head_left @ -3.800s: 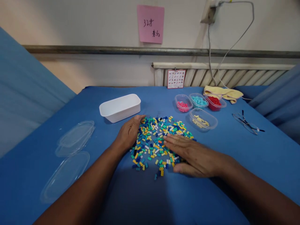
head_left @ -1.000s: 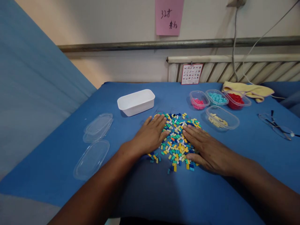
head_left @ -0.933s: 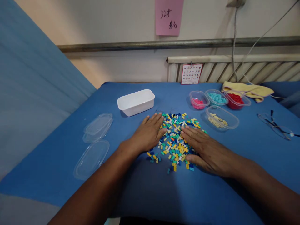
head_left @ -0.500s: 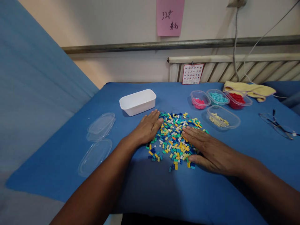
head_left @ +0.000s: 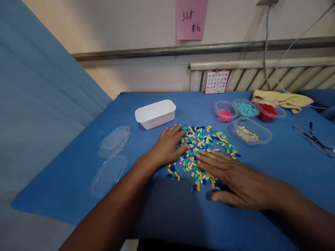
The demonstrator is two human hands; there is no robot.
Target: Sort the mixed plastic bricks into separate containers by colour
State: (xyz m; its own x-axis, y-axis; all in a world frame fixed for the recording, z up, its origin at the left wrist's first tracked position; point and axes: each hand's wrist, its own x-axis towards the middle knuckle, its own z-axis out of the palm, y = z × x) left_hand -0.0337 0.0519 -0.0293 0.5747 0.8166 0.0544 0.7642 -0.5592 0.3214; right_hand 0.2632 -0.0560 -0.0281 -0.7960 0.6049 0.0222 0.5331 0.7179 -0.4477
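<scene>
Small toy building bricks [head_left: 192, 164] in yellow, green, blue and white are spread over the blue cloth [head_left: 167, 212]. My left hand [head_left: 170, 144] lies palm down on the left side of the spread, fingers stretched and thumb pointing right across the bricks. On the right side, my right hand [head_left: 227, 174] rests flat over the bricks, its fingers extended and its thumb apart near the front edge of the spread. Neither hand grips anything. Bricks beneath both palms are hidden.
Behind the bricks stands a white tub [head_left: 156, 114]. Clear containers hold pink bricks [head_left: 225, 113], turquoise bricks [head_left: 246, 108], red bricks [head_left: 268, 109] and pale yellow bricks [head_left: 247, 134]. Clear lids [head_left: 108, 176] lie left; glasses [head_left: 314, 139] and a yellow cloth [head_left: 282, 100] are at right.
My right hand has moved nearer me and slightly left, uncovering bricks on the far right side. My left hand has shifted slightly right, its thumb reaching further over the bricks.
</scene>
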